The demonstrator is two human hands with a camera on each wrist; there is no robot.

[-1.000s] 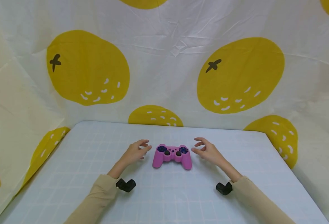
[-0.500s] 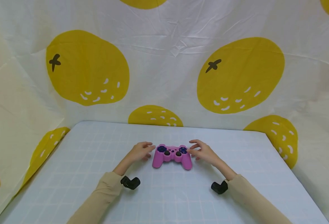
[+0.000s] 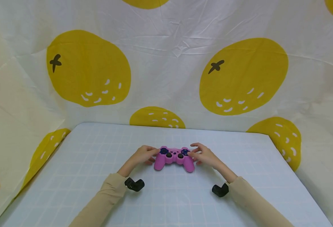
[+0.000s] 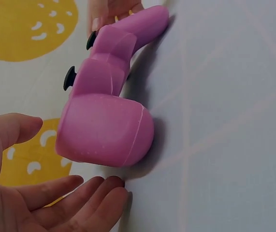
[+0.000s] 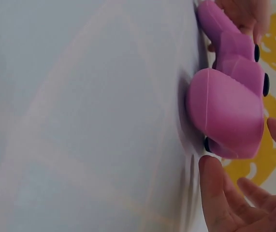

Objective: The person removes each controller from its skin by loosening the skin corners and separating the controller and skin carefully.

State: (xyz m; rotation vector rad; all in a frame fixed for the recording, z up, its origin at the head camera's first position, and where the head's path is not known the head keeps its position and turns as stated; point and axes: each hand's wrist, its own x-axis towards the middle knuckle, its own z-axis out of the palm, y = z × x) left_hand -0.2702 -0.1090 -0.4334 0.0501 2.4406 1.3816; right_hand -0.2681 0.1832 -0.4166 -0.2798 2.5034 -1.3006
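A pink game controller [image 3: 174, 158] with dark button pads and two black thumbsticks lies on the tabletop, its grips toward me. At its left end is my left hand [image 3: 143, 154], thumb over the face side and fingers spread beside the end. In the left wrist view, a gap shows between that thumb [image 4: 24, 128] and the controller [image 4: 104, 128]. My right hand [image 3: 205, 155] is at the other end, its thumb overlapping the button pad in the head view. The right wrist view shows its fingers [image 5: 212, 186] loosely bent, just off the controller's end.
The table [image 3: 166, 201] has a pale checked cover. Behind it hangs a white curtain [image 3: 166, 72] with large yellow fruit prints, continuing along both sides. Black wrist cameras [image 3: 134, 184] stick out inward from the beige sleeves [image 3: 104, 198].
Both hands have moved inward, from apart on either side to right at the controller's two ends. The controller lies where it was.
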